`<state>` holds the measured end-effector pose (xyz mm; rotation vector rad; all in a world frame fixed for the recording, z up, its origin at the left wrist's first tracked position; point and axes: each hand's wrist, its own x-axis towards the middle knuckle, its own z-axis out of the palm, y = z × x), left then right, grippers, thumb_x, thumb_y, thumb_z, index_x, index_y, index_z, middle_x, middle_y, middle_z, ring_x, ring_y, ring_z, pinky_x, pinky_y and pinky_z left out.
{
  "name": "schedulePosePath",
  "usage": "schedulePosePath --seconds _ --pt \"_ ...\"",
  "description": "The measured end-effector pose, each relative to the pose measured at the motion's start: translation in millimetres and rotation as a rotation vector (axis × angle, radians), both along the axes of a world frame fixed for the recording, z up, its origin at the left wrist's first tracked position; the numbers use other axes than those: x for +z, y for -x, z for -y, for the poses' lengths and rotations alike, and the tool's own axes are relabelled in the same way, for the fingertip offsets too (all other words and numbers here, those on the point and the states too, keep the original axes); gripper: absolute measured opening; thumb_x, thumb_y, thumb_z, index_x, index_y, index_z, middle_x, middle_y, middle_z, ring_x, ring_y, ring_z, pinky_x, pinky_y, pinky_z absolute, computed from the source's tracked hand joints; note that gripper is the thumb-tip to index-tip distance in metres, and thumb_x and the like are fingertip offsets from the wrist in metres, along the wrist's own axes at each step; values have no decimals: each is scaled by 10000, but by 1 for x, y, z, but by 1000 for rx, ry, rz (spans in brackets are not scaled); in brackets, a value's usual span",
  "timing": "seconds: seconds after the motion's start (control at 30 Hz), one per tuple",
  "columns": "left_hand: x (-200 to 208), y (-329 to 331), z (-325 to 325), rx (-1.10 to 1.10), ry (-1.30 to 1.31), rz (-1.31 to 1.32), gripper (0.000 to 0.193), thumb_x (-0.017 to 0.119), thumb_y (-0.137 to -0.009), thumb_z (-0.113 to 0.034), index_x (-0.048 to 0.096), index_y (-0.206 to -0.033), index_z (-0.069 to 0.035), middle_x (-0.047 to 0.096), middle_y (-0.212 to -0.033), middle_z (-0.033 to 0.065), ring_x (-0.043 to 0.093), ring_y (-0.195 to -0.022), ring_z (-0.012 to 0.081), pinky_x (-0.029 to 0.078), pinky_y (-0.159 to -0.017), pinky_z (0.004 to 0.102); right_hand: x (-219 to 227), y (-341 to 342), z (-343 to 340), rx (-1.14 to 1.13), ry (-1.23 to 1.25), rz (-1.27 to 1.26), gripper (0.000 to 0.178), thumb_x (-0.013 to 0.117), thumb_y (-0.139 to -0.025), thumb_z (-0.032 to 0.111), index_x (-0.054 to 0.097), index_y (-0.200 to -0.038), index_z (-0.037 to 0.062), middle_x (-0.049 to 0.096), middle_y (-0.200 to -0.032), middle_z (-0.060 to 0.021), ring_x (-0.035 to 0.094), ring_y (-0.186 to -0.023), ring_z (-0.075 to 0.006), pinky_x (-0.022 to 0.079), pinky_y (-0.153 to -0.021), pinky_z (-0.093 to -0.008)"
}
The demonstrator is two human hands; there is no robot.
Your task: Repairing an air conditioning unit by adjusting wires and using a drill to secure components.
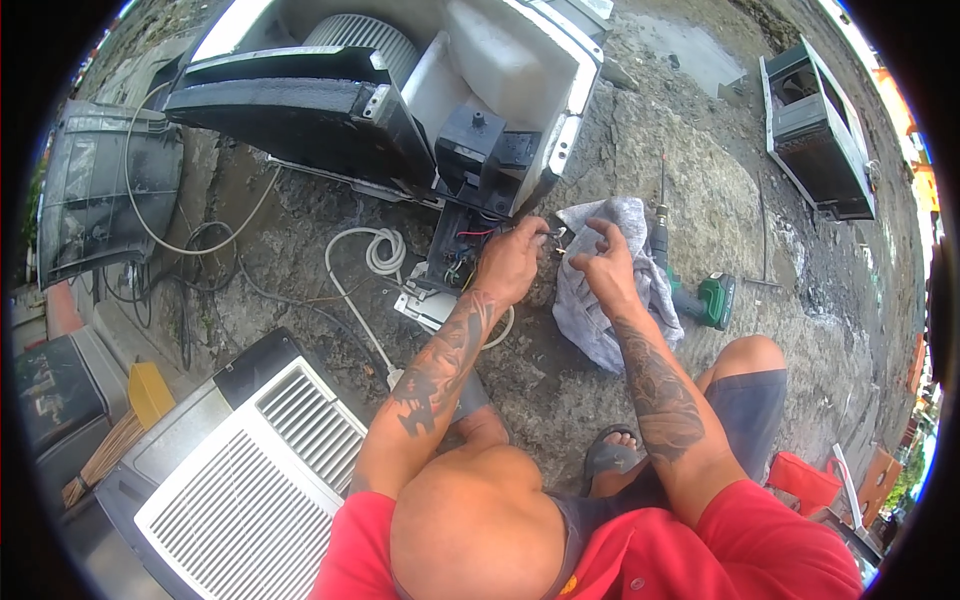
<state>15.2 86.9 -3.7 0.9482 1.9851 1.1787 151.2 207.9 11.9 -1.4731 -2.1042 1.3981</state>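
My left hand [512, 262] is closed in a pinch beside the opened electrical box [452, 245] of an air conditioner [575, 110]. A small dark piece with a pale tip [558, 233] sticks out at its fingertips; its kind is too small to tell. Just right of it, my right hand [608, 262] is held over a grey cloth [590, 318], fingers bent and apart, with nothing visible in them. Coloured wires [475, 234] show inside the box. A white power cord [345, 255] lies coiled on its left, near a white bracket-like part [425, 308].
A green cordless drill [688, 298] with a long bit lies right of the cloth. A white grille panel [240, 480] is at lower left, with a yellow-handled brush [150, 395] beside it. Another metal casing [820, 130] stands far right. Cables [205, 240] trail across the rough ground.
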Motion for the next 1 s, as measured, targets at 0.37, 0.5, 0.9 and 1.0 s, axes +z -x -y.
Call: schedulePosePath --seconds 0.37,0.5,0.9,1.0 --pt "32 6 17 -107 13 5 525 605 -879 -102 478 -1388 -106 676 -1107 153 666 -1009 302 508 -886 380 11 15 -10 263 393 -103 416 607 -904 43 531 -1302 -50 691 -1021 -110 684 -784 -193 558 -738 -302" --pt "31 9 37 -58 -55 208 566 634 -831 -22 481 -1375 -49 655 -1154 131 647 -1029 219 498 -924 351 15 23 8 35 921 -309 298 530 -920 35 577 -1200 -53 664 -992 -99 651 -797 -174 534 -725 -299" --pt "13 1 50 156 -99 409 307 648 -876 11 592 -1178 18 674 -1033 78 633 -938 115 509 -857 262 14 27 9 138 800 -234 254 644 -929 181 673 -1112 7 650 -860 -10 579 -762 -94 449 -669 -238" --pt "14 1 54 218 -98 414 249 675 -867 -5 616 -1108 18 687 -975 65 637 -888 103 514 -818 250 18 31 19 31 894 -301 208 647 -934 165 678 -1070 11 651 -859 -6 578 -753 -91 443 -650 -226"
